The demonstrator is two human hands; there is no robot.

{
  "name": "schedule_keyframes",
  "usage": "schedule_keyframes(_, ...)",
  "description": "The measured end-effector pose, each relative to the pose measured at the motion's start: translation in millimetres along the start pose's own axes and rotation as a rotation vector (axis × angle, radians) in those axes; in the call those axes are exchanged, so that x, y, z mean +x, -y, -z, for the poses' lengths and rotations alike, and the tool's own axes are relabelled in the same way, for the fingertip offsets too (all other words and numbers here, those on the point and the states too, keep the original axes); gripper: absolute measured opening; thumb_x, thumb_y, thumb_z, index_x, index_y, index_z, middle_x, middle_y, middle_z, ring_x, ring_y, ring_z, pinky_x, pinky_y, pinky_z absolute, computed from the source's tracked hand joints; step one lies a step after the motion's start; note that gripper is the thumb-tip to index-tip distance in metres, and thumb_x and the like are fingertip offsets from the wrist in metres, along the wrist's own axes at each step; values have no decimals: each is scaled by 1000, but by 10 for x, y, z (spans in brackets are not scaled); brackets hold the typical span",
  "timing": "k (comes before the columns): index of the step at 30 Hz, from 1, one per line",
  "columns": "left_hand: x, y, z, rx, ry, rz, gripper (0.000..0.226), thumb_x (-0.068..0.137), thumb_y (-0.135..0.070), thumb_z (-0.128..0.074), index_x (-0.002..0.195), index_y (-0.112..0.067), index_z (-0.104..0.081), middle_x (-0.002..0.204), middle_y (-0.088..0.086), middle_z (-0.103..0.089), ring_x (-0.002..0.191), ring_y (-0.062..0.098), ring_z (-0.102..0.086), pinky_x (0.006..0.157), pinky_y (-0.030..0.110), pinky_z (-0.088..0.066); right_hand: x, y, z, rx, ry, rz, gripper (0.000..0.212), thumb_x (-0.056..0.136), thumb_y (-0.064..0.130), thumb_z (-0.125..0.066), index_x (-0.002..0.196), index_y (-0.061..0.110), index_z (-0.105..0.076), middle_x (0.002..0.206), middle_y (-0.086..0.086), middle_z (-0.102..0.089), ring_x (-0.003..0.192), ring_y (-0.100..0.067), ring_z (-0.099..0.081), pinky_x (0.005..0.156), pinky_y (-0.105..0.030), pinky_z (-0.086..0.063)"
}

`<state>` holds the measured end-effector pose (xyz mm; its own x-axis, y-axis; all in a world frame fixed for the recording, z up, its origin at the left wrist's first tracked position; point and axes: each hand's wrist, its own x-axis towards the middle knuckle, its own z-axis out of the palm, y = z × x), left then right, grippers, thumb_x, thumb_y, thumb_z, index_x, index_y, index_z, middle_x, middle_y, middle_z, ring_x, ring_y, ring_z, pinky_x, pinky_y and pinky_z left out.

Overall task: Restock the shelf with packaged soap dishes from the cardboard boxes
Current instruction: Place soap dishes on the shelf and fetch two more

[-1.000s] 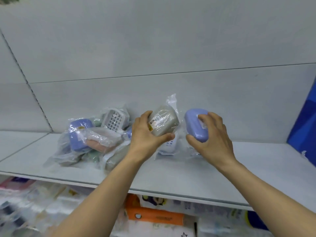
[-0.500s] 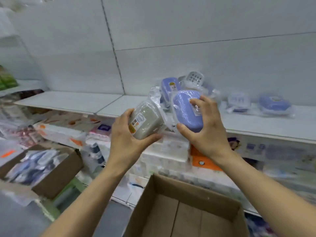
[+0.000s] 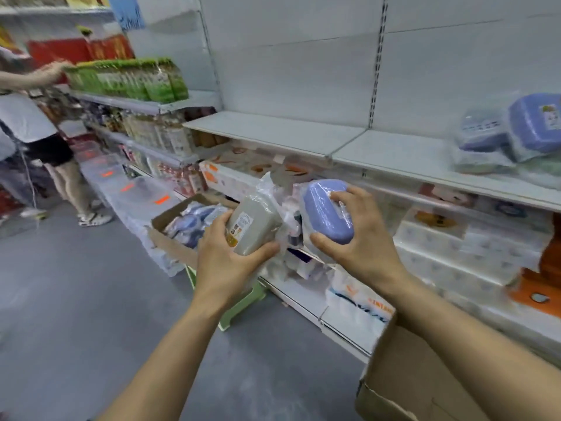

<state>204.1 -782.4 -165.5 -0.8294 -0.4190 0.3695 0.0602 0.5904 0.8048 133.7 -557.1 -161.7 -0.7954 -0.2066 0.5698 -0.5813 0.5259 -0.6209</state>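
My left hand (image 3: 226,262) grips a grey soap dish (image 3: 253,227) in clear plastic wrap, label facing me. My right hand (image 3: 356,244) grips a lilac-blue wrapped soap dish (image 3: 326,208). Both are held side by side in front of the lower shelves, below the white shelf (image 3: 394,154). A pile of wrapped soap dishes (image 3: 510,135) lies at the right end of that shelf. An open cardboard box (image 3: 174,238) with more wrapped dishes stands on a green stool beyond my left hand. A second cardboard box (image 3: 403,381) is under my right forearm.
Tissue packs (image 3: 455,253) fill the lower shelves. Green packets (image 3: 130,79) line a shelf at the far left, where another person (image 3: 39,138) stands reaching up. Clear lidded bins (image 3: 121,189) sit along the grey aisle floor (image 3: 76,299).
My view has swung left and back from the shelf. Both hands, still holding their dishes, have come away from the shelf pile and now sit lower, over the aisle.
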Motion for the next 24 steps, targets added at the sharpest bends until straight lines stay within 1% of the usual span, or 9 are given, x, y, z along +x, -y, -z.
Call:
schedule_keyframes(4,389,598,328,-45,-25,133,97,53,-63,-87,136,-35,-44,133,-12,-51,117,10,-52,100,35,-47,351,103,-785,38,86,-13,65,72,47,-79,127,29,-50,142,9,-36,129,-11,-38,94,-35,-44)
schedule_keyframes(7,937,1162,538,0,-13,164,101,47,-75,-83,133,-36,-46,130,-12,-55,116,12,-57,98,43,-51,738,115,-1461,64,138,-19,65,73,47,-77,128,30,-48,141,9,-35,128,-12,-38,92,-36,-44)
schedule_keyframes(10,1586,1694,686,0,-41,238,109,44,-82,-79,136,-34,-45,129,-13,-56,116,12,-58,98,43,-51,1193,56,-2232,109,186,-84,63,75,47,-77,128,30,-48,140,9,-35,126,-11,-39,92,-33,-41)
schedule_keyframes(13,2202,2139,810,-32,-15,317,102,48,-79,-78,133,-33,-46,121,-15,-60,107,8,-62,93,40,-55,1577,-9,-2952,174,242,-208,61,76,43,-78,127,26,-49,132,10,-37,121,-9,-41,91,-25,-35)
schedule_keyframes(15,2550,2419,877,-43,1,358,92,55,-77,-76,130,-33,-47,117,-15,-60,104,8,-63,89,37,-55,1792,-48,-3340,191,286,-279,60,77,44,-77,127,26,-50,127,13,-36,116,-6,-41,91,-25,-36)
schedule_keyframes(17,2864,2707,927,-60,14,376,84,61,-76,-74,129,-35,-47,120,-16,-59,106,6,-62,88,33,-53,1998,-96,-3669,197,310,-345,60,78,45,-76,128,25,-51,126,10,-38,110,-4,-42,89,-24,-35)
schedule_keyframes(20,3240,3169,932,-53,64,406,77,74,-70,-68,138,-38,-41,131,-19,-53,110,-2,-56,91,30,-47,2228,-219,-4139,205,359,-449,58,80,44,-75,129,26,-50,127,8,-40,103,-1,-40,87,-21,-32)
schedule_keyframes(22,3492,3486,854,-47,110,437,79,77,-69,-65,143,-37,-36,136,-15,-50,117,6,-55,97,35,-47,2343,-322,-4457,215,376,-538,58,81,45,-73,130,26,-48,126,9,-37,106,-3,-41,88,-22,-32)
schedule_keyframes(24,3753,3825,725,-24,179,454,79,76,-72,-65,141,-37,-36,139,-13,-47,123,13,-52,104,42,-45,2429,-434,-4793,215,366,-619,57,81,44,-73,129,24,-49,126,8,-36,108,-6,-44,89,-24,-34)
